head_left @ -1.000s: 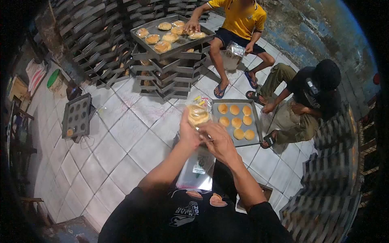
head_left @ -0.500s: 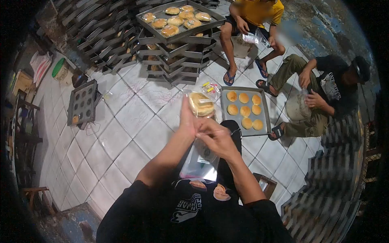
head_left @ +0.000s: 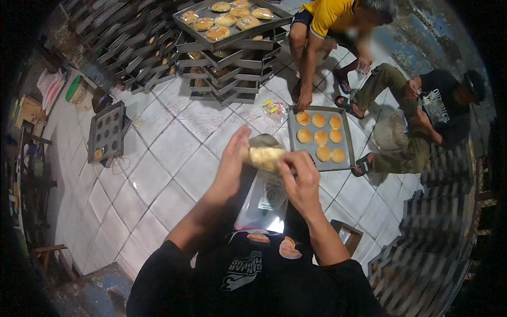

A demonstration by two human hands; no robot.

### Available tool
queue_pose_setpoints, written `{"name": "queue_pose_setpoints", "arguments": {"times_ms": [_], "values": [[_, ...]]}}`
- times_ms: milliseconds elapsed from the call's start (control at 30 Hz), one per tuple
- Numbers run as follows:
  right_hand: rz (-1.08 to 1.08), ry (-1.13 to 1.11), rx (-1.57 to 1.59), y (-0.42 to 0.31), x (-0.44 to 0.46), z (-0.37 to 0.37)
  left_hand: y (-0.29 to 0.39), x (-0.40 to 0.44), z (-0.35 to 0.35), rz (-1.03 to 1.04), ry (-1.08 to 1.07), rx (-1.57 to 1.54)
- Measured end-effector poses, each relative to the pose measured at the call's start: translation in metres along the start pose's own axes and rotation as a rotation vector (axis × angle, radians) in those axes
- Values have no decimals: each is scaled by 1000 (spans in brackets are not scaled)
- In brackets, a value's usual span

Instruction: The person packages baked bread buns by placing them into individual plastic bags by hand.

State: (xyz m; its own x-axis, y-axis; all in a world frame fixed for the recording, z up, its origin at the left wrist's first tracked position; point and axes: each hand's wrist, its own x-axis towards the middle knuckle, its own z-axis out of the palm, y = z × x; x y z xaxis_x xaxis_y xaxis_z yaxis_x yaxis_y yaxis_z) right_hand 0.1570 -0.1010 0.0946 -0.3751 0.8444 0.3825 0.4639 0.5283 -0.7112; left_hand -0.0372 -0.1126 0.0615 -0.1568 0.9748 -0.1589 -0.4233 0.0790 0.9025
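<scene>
A round bun (head_left: 266, 158), blurred by motion and apparently in a clear bag, is in front of me. My right hand (head_left: 302, 177) pinches its right edge with thumb and fingers. Beside the bun's left edge, my left hand (head_left: 231, 161) is open, its fingers stretched upward; whether it touches the bun is unclear. On my lap lies a stack of clear plastic bags (head_left: 261, 208). Ahead to the right, a grey tray (head_left: 338, 153) on the floor holds several golden buns.
A person in yellow reaches a hand (head_left: 304, 100) to a bun on the tray. Another person in a dark shirt (head_left: 441, 113) sits at right. Stacked trays (head_left: 229, 53) bear bagged buns. A mould pan (head_left: 106, 132) lies left, and small clear packets (head_left: 274, 109) lie on the floor.
My hands have moved apart; the right now grips the bun's edge and the left has opened beside it. The person in yellow has leaned forward and reached to the tray.
</scene>
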Motion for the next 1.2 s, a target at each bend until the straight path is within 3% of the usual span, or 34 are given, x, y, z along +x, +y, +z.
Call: {"name": "queue_pose_setpoints", "arguments": {"times_ms": [33, 100, 233, 267, 400, 500, 600, 700, 767, 800, 900, 933, 967, 1033, 1100, 1133, 1200], "values": [[164, 43, 128, 16, 3, 13, -7, 4, -3, 8, -91, 41], [283, 53, 136, 50, 5, 27, -19, 15, -11, 42, -251, 126], [400, -22, 437, 70, 11, 27, -16, 30, 9, 237, -77, 313], [374, -33, 471, 76, 12, 28, -10, 29, 15, 142, -34, 285], [469, -74, 822, 83, 21, 26, -37, 52, 11, 214, 39, 140], [388, -69, 434, 79, 31, 26, -42, 58, 14, 256, 94, 100], [328, -66, 310, 73, 38, 24, -36, 56, 17, 257, 111, 170], [-26, 113, 39, 36, 46, 8, -9, 50, 26, 232, 181, 282], [68, 87, 51, 40, 61, 4, 7, 43, 31, 187, 226, 315], [118, 85, 53, 44, 66, 1, 0, 50, 21, 267, 265, 395], [613, -52, 570, 92, 63, 3, -9, 68, -9, 500, 326, 588], [652, -90, 768, 73, 51, 0, -6, 47, -9, 523, 308, 625], [675, -122, 739, 79, 27, 9, -9, 23, -13, 528, 289, 663], [691, -176, 675, 103, -13, 31, -50, 14, -45, 295, 180, 518], [900, -208, 820, 92, -38, 46, -85, 9, -67, 7, 107, 262], [892, -258, 723, 94, -44, 46, -58, 5, -53, -43, 89, 313], [831, -9, 870, 72, -44, 50, -39, 14, -34, 1, 49, 236]]}}
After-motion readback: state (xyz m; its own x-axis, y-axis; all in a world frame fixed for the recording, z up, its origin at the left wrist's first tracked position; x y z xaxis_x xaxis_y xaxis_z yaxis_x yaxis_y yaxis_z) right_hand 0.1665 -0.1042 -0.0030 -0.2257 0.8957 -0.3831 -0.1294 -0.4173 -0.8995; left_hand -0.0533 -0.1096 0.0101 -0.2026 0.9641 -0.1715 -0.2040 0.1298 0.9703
